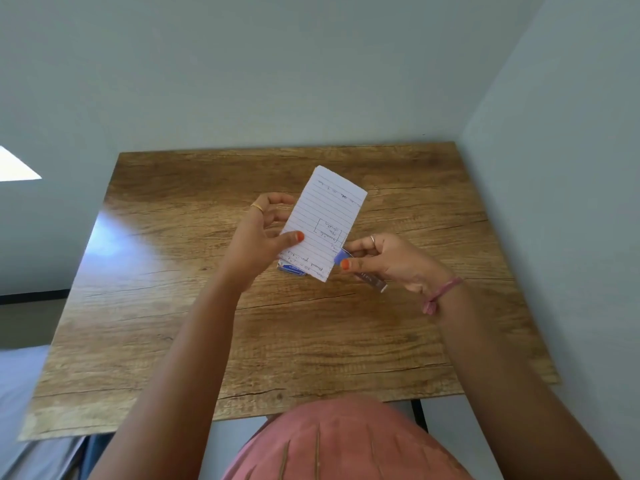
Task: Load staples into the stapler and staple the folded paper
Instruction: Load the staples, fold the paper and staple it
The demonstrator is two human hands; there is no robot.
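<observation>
the folded paper (322, 225), a lined sheet with handwriting, is held upright above the middle of the wooden worktop (173, 306), its long axis tilted toward 1 o'clock; it is pinched near its lower left edge by the left hand (265, 237), the thumb pressed on the front face and the other fingers (273, 202) curled behind the sheet; a ring is seen on one finger of that hand; the stapler (360, 271), small and blue-purple, is gripped by the right hand (384, 261) at 3 o'clock of the paper, the thumb laid on top and the fingers curled round it; its front end is set against the paper's lower right edge, though whether the sheet lies between its jaws cannot be told; its rear end is seen projecting toward 5 o'clock below the palm; a small blue box (292, 269) lies on the worktop, partly hidden behind the paper's lower end; a pink band (441, 294) is worn on the right wrist; pale walls are seen at 12 and 3 o'clock of the worktop
</observation>
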